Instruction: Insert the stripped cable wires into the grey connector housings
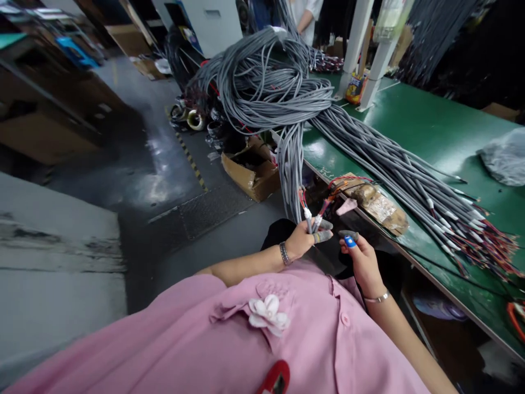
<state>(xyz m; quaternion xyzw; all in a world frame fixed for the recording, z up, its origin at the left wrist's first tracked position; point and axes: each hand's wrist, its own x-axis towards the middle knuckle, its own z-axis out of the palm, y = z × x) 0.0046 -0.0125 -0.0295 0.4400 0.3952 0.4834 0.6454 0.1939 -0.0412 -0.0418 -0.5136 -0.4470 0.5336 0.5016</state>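
My left hand [302, 241] is closed around the ends of grey cables [310, 225], whose white-wrapped tips fan out into thin coloured wires. Grey finger cots cover some of its fingertips. To its right, my right hand [361, 257] has thumb and fingertips pressed together, with a blue wrap on the thumb and a grey cot on a finger. Whether anything small sits in that pinch is hidden. From the large coil of grey cables [262, 82], a hank [291, 164] hangs over the table edge towards my left hand.
A long bundle of grey cables [394, 158] with stripped ends lies across the green table [410, 115]. Near the edge is a tape-wrapped block [381, 205]. A cardboard box [254, 175] stands on the floor. At the back, another person's arm [305, 22] shows.
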